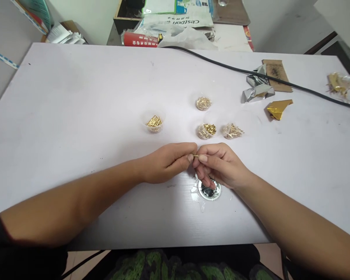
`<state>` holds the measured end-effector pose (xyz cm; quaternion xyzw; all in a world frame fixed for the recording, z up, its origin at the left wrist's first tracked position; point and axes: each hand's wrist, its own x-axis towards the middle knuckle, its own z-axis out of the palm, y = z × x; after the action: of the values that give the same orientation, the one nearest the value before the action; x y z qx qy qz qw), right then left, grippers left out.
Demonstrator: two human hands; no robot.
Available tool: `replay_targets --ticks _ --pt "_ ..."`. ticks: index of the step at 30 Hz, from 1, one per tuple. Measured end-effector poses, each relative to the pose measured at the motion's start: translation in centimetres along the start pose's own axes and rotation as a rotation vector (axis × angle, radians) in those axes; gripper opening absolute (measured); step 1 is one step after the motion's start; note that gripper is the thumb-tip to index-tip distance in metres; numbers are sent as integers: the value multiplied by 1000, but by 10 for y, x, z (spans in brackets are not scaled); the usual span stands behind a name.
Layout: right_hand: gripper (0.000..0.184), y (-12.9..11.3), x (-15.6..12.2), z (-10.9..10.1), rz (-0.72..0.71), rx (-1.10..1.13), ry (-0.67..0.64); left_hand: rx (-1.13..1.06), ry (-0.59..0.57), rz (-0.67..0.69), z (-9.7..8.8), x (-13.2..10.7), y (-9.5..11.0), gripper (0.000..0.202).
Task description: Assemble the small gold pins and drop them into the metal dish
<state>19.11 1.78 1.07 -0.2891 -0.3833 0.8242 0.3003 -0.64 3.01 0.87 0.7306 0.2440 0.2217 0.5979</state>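
Note:
Between the fingertips of both hands is a thin gold-coloured metal pin [196,156], held level above the table. My left hand [169,161] pinches its left end, and my right hand [218,163] pinches the right end between thumb and forefinger. Below my right hand's curled fingers, a round dark disc with a silver rim [210,193] is partly hidden. Just beyond the hands stand small clear cups of gold pieces: a left cup [154,124] with longer pins, a back cup [203,103], a middle cup [206,131] and a right cup [232,131], which looks tilted.
A black cable [218,63] runs across the back right of the white table [76,101]. Silver foil packets [258,93], a brown card [277,76], a gold foil piece [279,109] and a clear bag [342,84] lie there. Bags and a box [125,19] stand beyond the far edge.

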Motion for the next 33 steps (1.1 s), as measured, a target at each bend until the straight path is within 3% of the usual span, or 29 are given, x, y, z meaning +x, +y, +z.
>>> replay_targets --ticks 5,13,17,33 --pt "27 2 -1 -1 -46 -29 17 76 51 50 2 0 0 20" --pt "30 7 -3 -3 -122 -262 159 145 98 131 4 1 3 23" --pt "28 7 -4 -5 -144 -279 186 198 163 89 5 1 3 24" --pt "25 3 -4 -6 -130 -326 7 60 150 60 2 1 1 22"
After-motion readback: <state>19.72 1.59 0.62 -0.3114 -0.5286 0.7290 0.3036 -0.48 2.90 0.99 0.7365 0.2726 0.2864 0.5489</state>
